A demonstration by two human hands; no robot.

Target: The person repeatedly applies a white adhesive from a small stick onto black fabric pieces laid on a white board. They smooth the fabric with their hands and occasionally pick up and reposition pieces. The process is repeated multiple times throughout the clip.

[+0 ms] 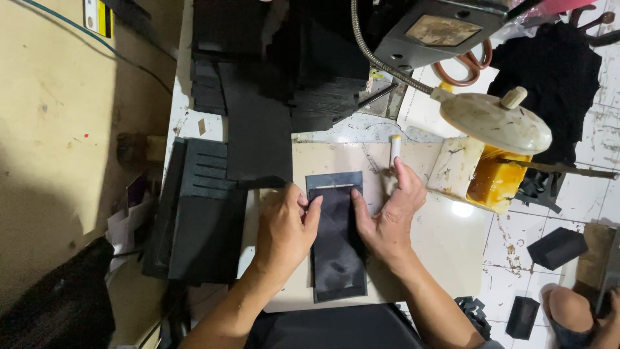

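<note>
While both hands pressed a dark leather panel flat on the pale board | left hand lay half-curled on its left edge, right hand spread open along its right, neither gripping | even, steady pressure seemed wise | glue pot right of panel; black stacks crowded its left.

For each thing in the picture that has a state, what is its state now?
left hand: open, pressing flat on the dark sheet
right hand: open, fingers spread on the sheet's right edge
dark sheet: lying flat on the work board, partly folded
work board: lying flat, pale
glue pot: lid resting on top, amber glue showing
scissors: lying on the table, blades hidden
black stack: piled, at left
</note>
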